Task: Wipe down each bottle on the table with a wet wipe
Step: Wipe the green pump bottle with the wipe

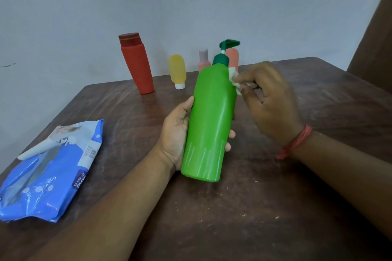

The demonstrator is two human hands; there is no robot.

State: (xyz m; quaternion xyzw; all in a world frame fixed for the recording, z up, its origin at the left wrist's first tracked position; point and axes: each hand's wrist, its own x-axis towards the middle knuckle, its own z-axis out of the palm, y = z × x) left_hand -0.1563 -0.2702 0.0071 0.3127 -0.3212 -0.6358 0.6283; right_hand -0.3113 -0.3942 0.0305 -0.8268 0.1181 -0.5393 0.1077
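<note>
1. Head view, the hands: the left hand (177, 131) grasps the green pump bottle (209, 121) around its lower body, thumb on the near-left side and fingertips showing past the right edge. The bottle is lifted off the table (275, 207) and tilts slightly, its dark green pump head (228, 45) pointing up and away.

2. Head view, the wiping: the right hand (269, 99) pinches a small crumpled wet wipe (235, 80) between thumb and curled fingers and presses it to the bottle's upper right shoulder, just below the pump collar. A red thread band (294, 144) circles that wrist.

3. Head view, the remaining bottles: four stand along the far edge of the table, against the wall. A tall red bottle (137, 63) is at the left, a yellow tube bottle (177, 71) resting on its white cap is beside it, and a pink bottle (203, 60) and an orange bottle (233, 57) are partly hidden behind the pump head.

4. Head view, the supply: a blue wet wipes pack (51, 167) lies on the near left corner of the table, well apart from the bottles.

5. Progress, as a judgement: the green bottle is mid-wipe, with the cloth at its shoulder; pale streaks on its lower body may be moisture or glare, I cannot tell which. Nothing shows whether the four far bottles are cleaned, so they likely remain.
</note>
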